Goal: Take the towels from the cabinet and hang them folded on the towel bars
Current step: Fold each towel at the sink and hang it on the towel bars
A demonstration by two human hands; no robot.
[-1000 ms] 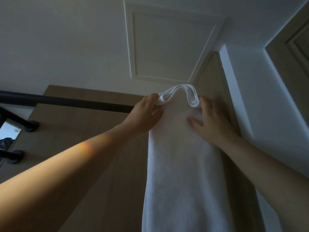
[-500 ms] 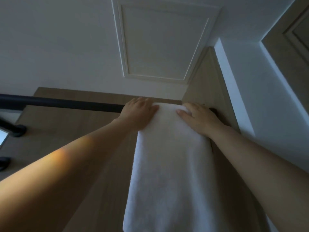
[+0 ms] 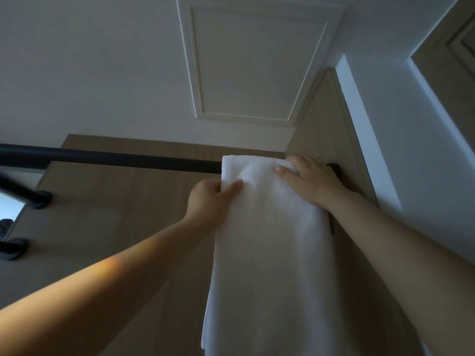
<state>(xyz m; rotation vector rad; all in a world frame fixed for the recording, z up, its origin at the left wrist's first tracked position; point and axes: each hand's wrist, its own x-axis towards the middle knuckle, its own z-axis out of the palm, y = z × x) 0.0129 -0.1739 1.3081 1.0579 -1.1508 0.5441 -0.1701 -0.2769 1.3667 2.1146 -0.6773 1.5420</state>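
A folded white towel (image 3: 270, 240) hangs over the right end of a black towel bar (image 3: 115, 160), and its front half drops down past the frame's bottom edge. My left hand (image 3: 208, 199) pinches the towel's left edge just below the bar, thumb on the front. My right hand (image 3: 311, 178) lies flat on the towel's upper right corner, fingers spread, close to the bar's right mount (image 3: 335, 169). The towel's back half is hidden.
The bar sits on a wood-panelled wall (image 3: 115, 227). Two more black bar mounts (image 3: 38, 200) stand at the left edge beside a mirror sliver (image 3: 10, 209). A white ceiling hatch (image 3: 257, 60) is overhead. A white door frame (image 3: 359, 111) rises at the right.
The towel's looped top went over the bar and flattened. My left hand slid from the top down to the towel's left edge and pinched it. My right hand stayed near the top right.
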